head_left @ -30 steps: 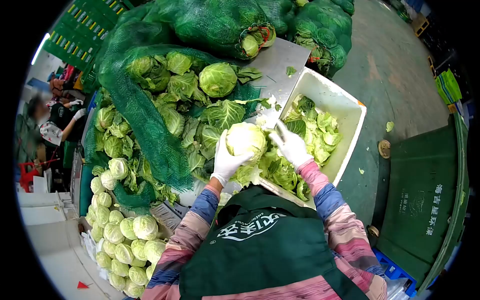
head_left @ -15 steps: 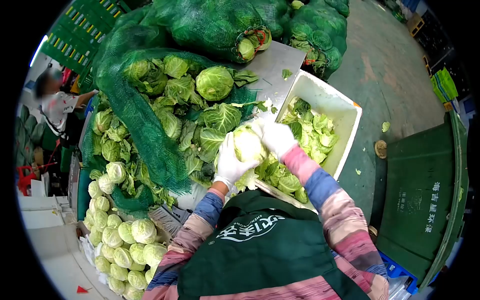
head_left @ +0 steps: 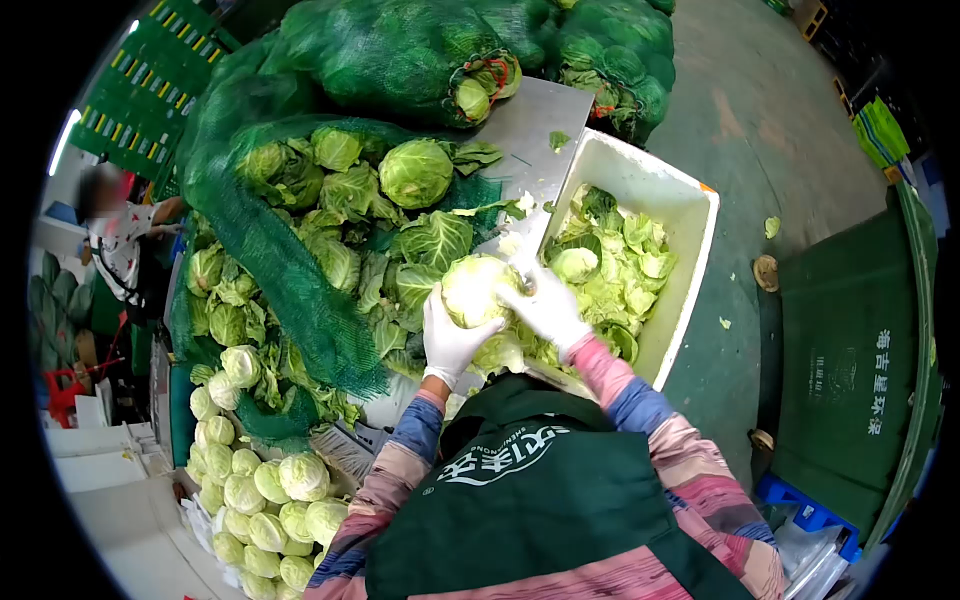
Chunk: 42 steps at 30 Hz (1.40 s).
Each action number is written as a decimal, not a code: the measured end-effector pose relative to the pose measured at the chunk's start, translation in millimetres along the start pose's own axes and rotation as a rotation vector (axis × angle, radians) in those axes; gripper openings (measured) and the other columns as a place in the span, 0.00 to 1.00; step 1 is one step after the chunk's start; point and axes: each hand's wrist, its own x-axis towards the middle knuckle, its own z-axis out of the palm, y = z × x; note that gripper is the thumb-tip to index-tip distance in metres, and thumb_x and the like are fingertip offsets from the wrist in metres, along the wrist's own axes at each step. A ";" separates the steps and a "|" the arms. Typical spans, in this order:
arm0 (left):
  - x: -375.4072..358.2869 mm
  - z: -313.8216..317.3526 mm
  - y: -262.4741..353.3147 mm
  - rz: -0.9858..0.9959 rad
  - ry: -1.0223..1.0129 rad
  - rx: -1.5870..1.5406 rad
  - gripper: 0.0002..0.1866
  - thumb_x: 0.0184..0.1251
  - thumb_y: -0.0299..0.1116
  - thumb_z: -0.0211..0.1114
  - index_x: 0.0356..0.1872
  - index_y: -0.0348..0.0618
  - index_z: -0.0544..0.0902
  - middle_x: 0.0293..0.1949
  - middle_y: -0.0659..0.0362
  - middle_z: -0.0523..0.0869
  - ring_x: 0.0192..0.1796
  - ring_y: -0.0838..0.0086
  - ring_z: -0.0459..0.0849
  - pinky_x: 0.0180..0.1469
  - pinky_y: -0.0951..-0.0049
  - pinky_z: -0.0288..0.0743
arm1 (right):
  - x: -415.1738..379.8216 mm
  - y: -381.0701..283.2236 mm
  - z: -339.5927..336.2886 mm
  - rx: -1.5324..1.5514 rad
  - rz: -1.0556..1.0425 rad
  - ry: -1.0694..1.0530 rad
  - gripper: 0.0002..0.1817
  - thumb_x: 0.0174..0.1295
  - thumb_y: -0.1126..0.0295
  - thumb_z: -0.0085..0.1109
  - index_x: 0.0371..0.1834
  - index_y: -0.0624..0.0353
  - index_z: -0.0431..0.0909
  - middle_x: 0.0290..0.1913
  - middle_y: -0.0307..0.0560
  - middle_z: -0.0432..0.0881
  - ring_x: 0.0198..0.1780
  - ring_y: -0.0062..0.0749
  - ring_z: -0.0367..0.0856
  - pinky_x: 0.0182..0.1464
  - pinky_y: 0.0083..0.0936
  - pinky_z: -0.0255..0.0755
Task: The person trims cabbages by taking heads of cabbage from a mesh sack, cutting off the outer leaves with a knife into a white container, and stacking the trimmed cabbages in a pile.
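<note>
A pale, trimmed cabbage (head_left: 475, 286) sits between my two white-gloved hands, over the near edge of the steel table. My left hand (head_left: 450, 340) is wrapped round its lower left side. Against its right side press the fingers of my right hand (head_left: 546, 308); whether they also pinch a leaf is hidden. To the right, a white foam box (head_left: 698, 250) holds loose light-green leaves (head_left: 630, 262). Untrimmed cabbages (head_left: 416, 173) and dark outer leaves (head_left: 436, 240) lie to the left on an opened green net bag (head_left: 290, 270).
Full net bags (head_left: 390, 60) stand at the back of the steel table (head_left: 530, 115). Trimmed cabbages (head_left: 265, 530) are piled at lower left. A green bin (head_left: 840, 350) stands on the right. A person (head_left: 115, 235) is at far left.
My right hand has come down and closer along the cabbage's right side. A pale leaf piece now shows on the leaves in the foam box. The view has shifted slightly.
</note>
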 end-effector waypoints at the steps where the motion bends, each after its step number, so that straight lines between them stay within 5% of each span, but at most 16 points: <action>1: -0.2 -0.7 -0.1 0.000 0.000 -0.001 0.59 0.32 0.50 0.84 0.65 0.26 0.62 0.57 0.40 0.72 0.60 0.51 0.73 0.63 0.61 0.68 | -2.4 0.1 2.9 0.021 -0.024 0.081 0.49 0.55 0.36 0.59 0.75 0.52 0.56 0.59 0.64 0.75 0.56 0.57 0.78 0.57 0.39 0.73; 7: 12.3 -17.0 -16.2 -0.125 -0.101 -0.198 0.55 0.34 0.47 0.84 0.63 0.26 0.66 0.55 0.42 0.79 0.55 0.58 0.81 0.59 0.65 0.75 | 12.5 35.5 24.7 0.294 -0.088 0.254 0.17 0.56 0.60 0.63 0.43 0.61 0.81 0.41 0.57 0.82 0.40 0.50 0.82 0.42 0.37 0.74; 9: 18.1 -30.9 -21.2 -0.264 -0.172 -0.407 0.47 0.41 0.37 0.83 0.63 0.26 0.67 0.55 0.45 0.80 0.54 0.65 0.81 0.58 0.69 0.76 | 25.1 85.4 21.0 0.124 0.284 0.069 0.21 0.58 0.55 0.64 0.47 0.60 0.81 0.45 0.58 0.83 0.42 0.49 0.83 0.44 0.37 0.75; 11: 23.5 -30.2 -33.8 -0.321 -0.189 -0.463 0.45 0.44 0.35 0.82 0.62 0.26 0.67 0.55 0.46 0.80 0.54 0.67 0.81 0.59 0.69 0.75 | 20.5 126.1 27.9 0.014 0.291 0.117 0.28 0.59 0.49 0.64 0.54 0.60 0.79 0.49 0.55 0.84 0.45 0.47 0.84 0.47 0.34 0.76; 14: 23.9 -26.0 -38.1 -0.315 -0.169 -0.434 0.45 0.45 0.37 0.82 0.62 0.26 0.67 0.56 0.46 0.79 0.55 0.66 0.81 0.59 0.69 0.75 | -0.7 36.4 -2.1 0.284 0.120 0.134 0.40 0.58 0.44 0.63 0.69 0.56 0.67 0.52 0.48 0.85 0.51 0.41 0.84 0.54 0.29 0.75; 17: 20.1 -16.9 -24.3 -0.261 -0.097 -0.350 0.48 0.45 0.38 0.82 0.65 0.29 0.65 0.59 0.45 0.76 0.57 0.67 0.78 0.59 0.70 0.74 | 16.4 -4.8 31.2 0.322 0.026 0.204 0.45 0.53 0.37 0.63 0.70 0.51 0.67 0.63 0.60 0.73 0.59 0.47 0.77 0.62 0.31 0.68; 20: 21.8 -16.1 -35.8 -0.243 -0.112 -0.429 0.49 0.47 0.35 0.80 0.69 0.33 0.61 0.60 0.46 0.75 0.57 0.67 0.78 0.59 0.70 0.74 | 23.1 -2.3 43.1 0.270 -0.030 0.269 0.35 0.55 0.47 0.67 0.64 0.51 0.74 0.50 0.53 0.81 0.49 0.39 0.82 0.54 0.30 0.72; 23: 31.0 -31.4 -38.8 -0.434 -0.225 -0.760 0.45 0.52 0.32 0.77 0.69 0.32 0.61 0.61 0.48 0.75 0.57 0.68 0.79 0.59 0.70 0.75 | 29.1 16.7 54.7 0.705 -0.095 0.213 0.12 0.53 0.67 0.67 0.41 0.56 0.82 0.38 0.44 0.80 0.38 0.28 0.76 0.44 0.24 0.72; 26: 28.5 -32.0 -39.1 -0.516 -0.277 -0.787 0.41 0.56 0.31 0.75 0.68 0.38 0.62 0.60 0.50 0.75 0.56 0.65 0.80 0.56 0.66 0.78 | 45.7 47.1 74.0 0.734 -0.121 0.232 0.05 0.55 0.77 0.61 0.35 0.59 0.78 0.30 0.41 0.81 0.28 0.19 0.77 0.32 0.19 0.70; 29: 22.9 -29.9 -50.2 -0.630 -0.297 -0.833 0.38 0.58 0.33 0.74 0.67 0.44 0.62 0.59 0.52 0.75 0.58 0.64 0.79 0.53 0.61 0.80 | 45.2 67.5 67.2 0.576 -0.063 0.260 0.12 0.52 0.74 0.63 0.40 0.59 0.79 0.39 0.47 0.83 0.38 0.28 0.81 0.43 0.26 0.74; 31: 24.6 -34.6 -47.4 -0.654 -0.329 -0.916 0.38 0.58 0.35 0.74 0.67 0.44 0.63 0.59 0.51 0.75 0.59 0.64 0.78 0.53 0.61 0.80 | 34.5 113.9 60.8 0.695 0.353 0.078 0.19 0.52 0.72 0.63 0.49 0.59 0.78 0.42 0.50 0.83 0.42 0.32 0.83 0.46 0.29 0.75; 32: 24.1 -36.1 -46.5 -0.661 -0.333 -0.916 0.40 0.57 0.34 0.74 0.68 0.42 0.62 0.60 0.51 0.75 0.59 0.63 0.78 0.54 0.63 0.79 | 33.4 115.2 59.9 0.395 0.228 0.150 0.27 0.54 0.67 0.65 0.60 0.58 0.74 0.44 0.53 0.83 0.44 0.39 0.82 0.50 0.32 0.75; 35: 30.5 -28.1 -45.8 -0.458 -0.387 -0.837 0.44 0.52 0.36 0.78 0.68 0.38 0.62 0.59 0.51 0.76 0.58 0.62 0.79 0.58 0.65 0.77 | 22.3 117.7 39.9 0.183 0.167 0.310 0.33 0.56 0.58 0.65 0.66 0.56 0.71 0.47 0.56 0.82 0.45 0.44 0.81 0.52 0.32 0.74; 37: 54.1 -38.7 -22.0 0.150 -0.483 -0.090 0.56 0.38 0.38 0.83 0.71 0.37 0.60 0.64 0.46 0.70 0.64 0.59 0.72 0.68 0.64 0.67 | 27.2 57.0 -5.4 0.459 0.043 0.220 0.38 0.59 0.45 0.61 0.69 0.54 0.68 0.52 0.59 0.80 0.50 0.45 0.80 0.56 0.31 0.72; 39: 60.2 -40.8 -2.7 0.348 -0.470 0.040 0.61 0.33 0.39 0.85 0.73 0.38 0.57 0.66 0.46 0.67 0.67 0.58 0.69 0.70 0.63 0.64 | 24.7 35.3 -13.6 0.629 0.055 0.159 0.37 0.62 0.43 0.56 0.69 0.55 0.68 0.57 0.62 0.79 0.56 0.47 0.79 0.59 0.32 0.71; 42: 64.2 -32.8 3.7 0.175 -0.321 -0.086 0.61 0.33 0.38 0.86 0.73 0.37 0.57 0.67 0.46 0.69 0.67 0.59 0.71 0.66 0.64 0.69 | 39.4 41.7 -0.1 0.316 -0.042 0.047 0.35 0.66 0.41 0.46 0.63 0.59 0.73 0.59 0.65 0.77 0.59 0.53 0.77 0.61 0.35 0.69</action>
